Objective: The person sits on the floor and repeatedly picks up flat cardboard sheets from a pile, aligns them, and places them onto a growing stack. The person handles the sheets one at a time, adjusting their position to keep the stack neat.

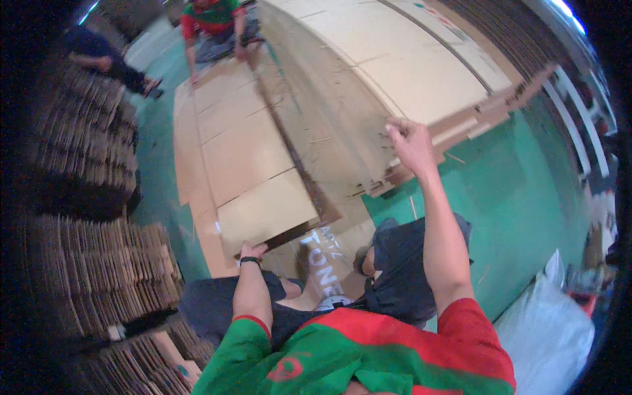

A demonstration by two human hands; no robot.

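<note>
Across the green floor (pixel 533 178), I see the pale cardboard pile (pixel 421 66) as the biggest thing, many layers deep, with more cardboard in upright stacks (pixel 108 266) along the floor's left edge; by my judgement plenty is left to handle. Beside the pile's left edge, the brown board (pixel 329 115) looks smeared by blur, so I can't tell whether it is lying loose. The creased panel (pixel 253 158) lies full length left of that, over other brown sheets, so I'd call this piece spread out but not finished: its near edge stands off what is beneath. A co-worker (pixel 210 16) is at its far end. My left hand (pixel 253 250) is closed on the panel's near edge, towards the left corner. My right hand (pixel 413 148), fingers curled, is by the brown board's right edge; I can't tell whether it grips anything.
</note>
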